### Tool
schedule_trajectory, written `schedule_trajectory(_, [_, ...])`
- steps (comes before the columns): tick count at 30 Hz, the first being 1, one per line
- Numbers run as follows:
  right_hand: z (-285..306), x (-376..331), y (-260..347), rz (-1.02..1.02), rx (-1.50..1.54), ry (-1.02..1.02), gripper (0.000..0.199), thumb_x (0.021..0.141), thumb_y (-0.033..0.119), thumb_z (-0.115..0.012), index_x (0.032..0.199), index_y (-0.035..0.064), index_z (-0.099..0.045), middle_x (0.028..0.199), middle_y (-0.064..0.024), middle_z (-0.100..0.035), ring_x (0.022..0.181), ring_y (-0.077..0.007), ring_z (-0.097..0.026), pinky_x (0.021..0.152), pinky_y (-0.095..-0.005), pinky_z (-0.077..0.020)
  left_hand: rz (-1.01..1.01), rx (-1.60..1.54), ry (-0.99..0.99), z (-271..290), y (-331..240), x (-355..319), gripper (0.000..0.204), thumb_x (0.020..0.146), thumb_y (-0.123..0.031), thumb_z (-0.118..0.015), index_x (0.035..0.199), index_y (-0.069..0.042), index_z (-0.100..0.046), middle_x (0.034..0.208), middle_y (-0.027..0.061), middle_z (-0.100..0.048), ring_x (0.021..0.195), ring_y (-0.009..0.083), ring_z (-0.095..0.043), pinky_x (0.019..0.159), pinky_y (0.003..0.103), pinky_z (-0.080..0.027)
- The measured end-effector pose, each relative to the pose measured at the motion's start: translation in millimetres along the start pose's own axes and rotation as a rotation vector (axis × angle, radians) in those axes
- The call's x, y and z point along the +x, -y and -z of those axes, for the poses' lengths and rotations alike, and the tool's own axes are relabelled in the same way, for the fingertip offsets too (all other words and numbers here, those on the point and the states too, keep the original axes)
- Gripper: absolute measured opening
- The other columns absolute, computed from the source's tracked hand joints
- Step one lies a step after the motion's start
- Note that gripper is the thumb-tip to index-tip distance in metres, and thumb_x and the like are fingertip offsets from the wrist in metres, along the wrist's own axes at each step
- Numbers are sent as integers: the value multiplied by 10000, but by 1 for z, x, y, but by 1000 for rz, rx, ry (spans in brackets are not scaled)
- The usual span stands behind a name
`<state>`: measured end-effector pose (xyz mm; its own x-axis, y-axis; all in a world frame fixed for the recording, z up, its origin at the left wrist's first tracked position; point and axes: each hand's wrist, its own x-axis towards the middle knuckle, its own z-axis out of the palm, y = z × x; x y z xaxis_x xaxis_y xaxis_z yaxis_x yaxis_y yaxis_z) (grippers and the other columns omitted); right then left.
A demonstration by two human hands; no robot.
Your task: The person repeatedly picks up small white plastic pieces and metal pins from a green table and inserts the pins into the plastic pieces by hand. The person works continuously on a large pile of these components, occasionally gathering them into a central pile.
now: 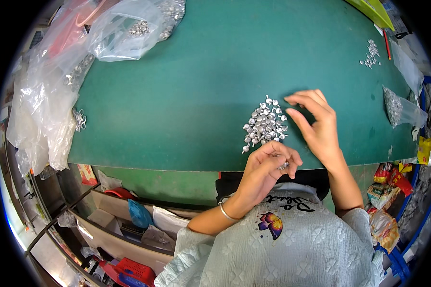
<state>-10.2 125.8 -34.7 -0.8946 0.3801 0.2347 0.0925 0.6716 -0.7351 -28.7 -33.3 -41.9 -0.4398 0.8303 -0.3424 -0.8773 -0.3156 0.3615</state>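
Observation:
A heap of small silvery metal pieces (265, 123), with round heads and thin stems, lies on the green tabletop (177, 95) close to its front edge. My left hand (268, 165) is just in front of the heap, palm turned up and fingers curled around a few similar metal pieces (283, 166). To the right of the heap hovers my right hand (317, 119), its thumb and index finger apart with nothing visible between them. A bracelet (223, 212) circles my left wrist.
Clear plastic bags (124, 36) of metal parts crowd the far left. Several loose pieces (370, 55) lie far right, near a red pen (386, 45) and a green tray (373, 12). A small bag of parts (399, 107) sits at the right edge. Below left is an open drawer (129, 215).

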Motion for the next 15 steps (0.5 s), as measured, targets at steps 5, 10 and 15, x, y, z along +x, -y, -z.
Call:
schedule_trajectory(5, [-21,24,6,162,-236,116,142,702,38,-650,839,45,-614,854,-69,-556,808,-234,-508,719,-339,-381,-15,153,-46,8,-7,-2,147,893,-86,-467,934,19,-560,700,53,-476,609,102,-410,556,222,-349])
schedule_trajectory(10, [-40,18,14,310,-348,48,89,720,38,-650,803,28,-617,882,-115,-616,876,-291,-554,820,-380,-402,-142,357,-138,12,-15,-23,175,878,-188,-546,905,-30,-618,671,-28,-498,582,40,-431,499,189,-353])
schedule_trajectory(15, [-13,-9,-27,214,-236,142,143,857,107,-566,877,-31,-593,826,-126,-594,747,-259,-560,707,-340,-458,-331,321,-167,6,16,-21,163,816,-155,-545,756,-15,-604,603,16,-531,525,58,-470,453,198,-363])
